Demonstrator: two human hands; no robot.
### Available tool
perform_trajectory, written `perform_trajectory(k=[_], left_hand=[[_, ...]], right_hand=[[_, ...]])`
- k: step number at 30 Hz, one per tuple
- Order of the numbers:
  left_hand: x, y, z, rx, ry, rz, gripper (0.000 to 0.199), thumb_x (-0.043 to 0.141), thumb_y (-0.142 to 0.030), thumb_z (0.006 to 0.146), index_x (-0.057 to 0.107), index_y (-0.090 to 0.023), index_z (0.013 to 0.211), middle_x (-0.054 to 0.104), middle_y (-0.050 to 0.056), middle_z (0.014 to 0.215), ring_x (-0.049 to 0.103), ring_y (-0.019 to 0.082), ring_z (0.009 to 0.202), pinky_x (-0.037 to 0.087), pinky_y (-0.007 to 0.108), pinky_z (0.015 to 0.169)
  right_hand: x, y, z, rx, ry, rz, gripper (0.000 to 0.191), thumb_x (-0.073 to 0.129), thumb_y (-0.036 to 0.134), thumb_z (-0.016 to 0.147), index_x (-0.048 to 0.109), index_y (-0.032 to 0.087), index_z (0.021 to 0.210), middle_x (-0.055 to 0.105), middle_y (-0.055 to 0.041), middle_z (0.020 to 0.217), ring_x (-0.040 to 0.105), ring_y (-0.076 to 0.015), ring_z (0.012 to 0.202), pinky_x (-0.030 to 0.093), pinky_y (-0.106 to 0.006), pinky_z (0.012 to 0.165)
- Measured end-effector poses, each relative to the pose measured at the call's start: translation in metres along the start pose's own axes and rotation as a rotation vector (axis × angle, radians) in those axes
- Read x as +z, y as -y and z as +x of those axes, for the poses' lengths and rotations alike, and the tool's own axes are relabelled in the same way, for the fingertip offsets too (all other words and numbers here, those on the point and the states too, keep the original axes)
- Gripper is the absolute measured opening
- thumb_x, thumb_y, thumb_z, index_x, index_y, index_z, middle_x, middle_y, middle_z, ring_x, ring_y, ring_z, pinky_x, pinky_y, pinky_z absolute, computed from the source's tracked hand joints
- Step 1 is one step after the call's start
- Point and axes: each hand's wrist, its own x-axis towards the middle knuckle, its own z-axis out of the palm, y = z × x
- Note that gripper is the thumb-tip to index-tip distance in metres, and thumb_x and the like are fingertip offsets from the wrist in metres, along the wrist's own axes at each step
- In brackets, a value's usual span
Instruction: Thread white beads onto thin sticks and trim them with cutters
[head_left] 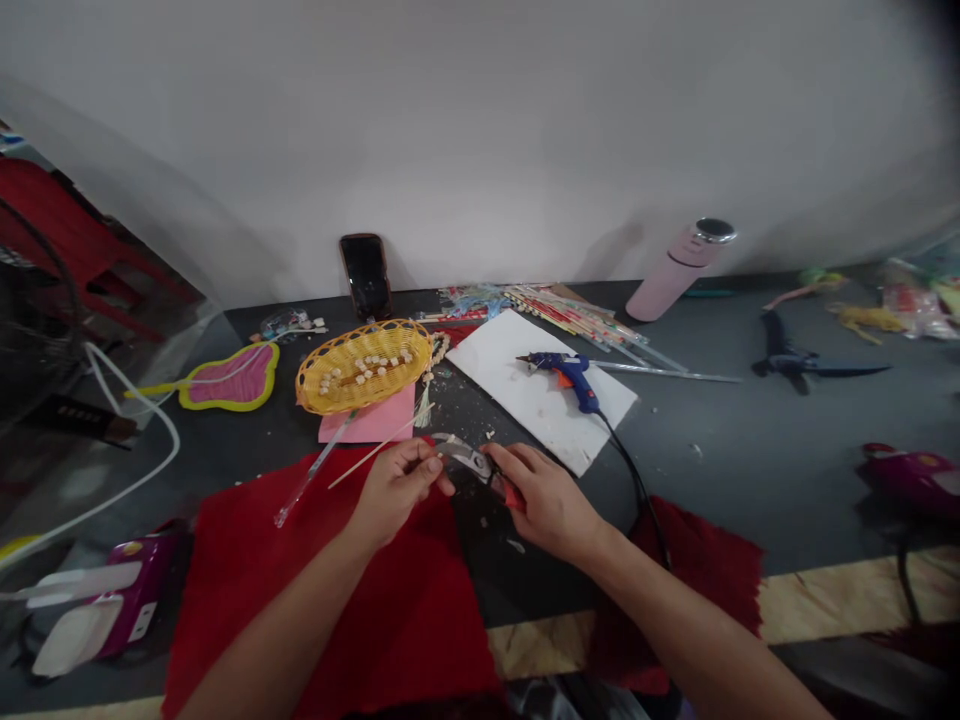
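My right hand is closed round the red handles of a pair of pruning shears, whose metal jaws point left. My left hand pinches thumb and forefinger together at the tip of those jaws, over the red cloth. What its fingers hold is too small to make out. Just behind the left hand, a thin wooden stick slants across a pink sheet and the cloth. A yellow oval basket beyond holds many small pale pieces.
A blue glue gun lies on a white board, its black cord running toward me. Behind are wrapped sticks, a leaning phone and a pink bottle. Purple power strips sit left and right.
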Motion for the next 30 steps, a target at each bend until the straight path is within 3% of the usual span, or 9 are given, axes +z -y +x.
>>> perform_trajectory(k=[7, 13, 16, 24, 30], left_hand=[[-0.007, -0.009, -0.001, -0.165, 0.140, -0.103, 0.031, 0.067, -0.039, 0.071, 0.049, -0.014, 0.071, 0.063, 0.002, 0.051, 0.024, 0.002, 0.034, 0.012, 0.018, 0.037], [-0.016, -0.014, 0.001, -0.329, 0.368, -0.233, 0.033, 0.072, -0.039, 0.065, 0.052, -0.013, 0.069, 0.062, 0.004, 0.047, 0.020, 0.000, 0.029, 0.007, 0.017, 0.034], [-0.020, -0.011, 0.002, -0.359, 0.414, -0.261, 0.032, 0.073, -0.037, 0.066, 0.054, -0.012, 0.070, 0.062, 0.005, 0.047, 0.022, 0.000, 0.028, 0.007, 0.017, 0.033], [-0.022, 0.000, 0.004, -0.305, 0.296, -0.227, 0.026, 0.066, -0.036, 0.075, 0.054, -0.013, 0.075, 0.062, 0.003, 0.051, 0.020, 0.000, 0.031, 0.009, 0.016, 0.034], [-0.005, 0.000, 0.003, 0.049, -0.021, 0.117, 0.022, 0.061, -0.036, 0.078, 0.056, -0.015, 0.076, 0.066, 0.002, 0.066, 0.041, 0.005, 0.043, 0.032, 0.018, 0.044]], right_hand=[[-0.002, -0.006, 0.002, -0.046, 0.021, -0.046, 0.070, 0.048, 0.007, 0.067, 0.034, 0.018, 0.135, 0.050, -0.0117, 0.119, 0.046, -0.0256, 0.107, 0.042, -0.043, 0.092], [-0.006, -0.005, 0.002, -0.107, 0.032, -0.018, 0.069, 0.048, 0.007, 0.068, 0.034, 0.018, 0.135, 0.050, -0.0118, 0.118, 0.046, -0.0249, 0.105, 0.042, -0.043, 0.090], [-0.004, -0.003, 0.001, -0.108, 0.032, -0.006, 0.064, 0.047, 0.007, 0.071, 0.036, 0.017, 0.133, 0.051, -0.0119, 0.115, 0.048, -0.0240, 0.102, 0.043, -0.042, 0.090], [-0.002, 0.003, 0.000, -0.046, 0.035, 0.006, 0.059, 0.046, 0.007, 0.071, 0.038, 0.015, 0.129, 0.053, -0.0116, 0.111, 0.051, -0.0229, 0.100, 0.045, -0.038, 0.090], [0.000, 0.001, 0.001, 0.030, -0.019, -0.007, 0.062, 0.047, 0.007, 0.068, 0.039, 0.014, 0.129, 0.052, -0.0123, 0.113, 0.050, -0.0235, 0.104, 0.043, -0.039, 0.093]])
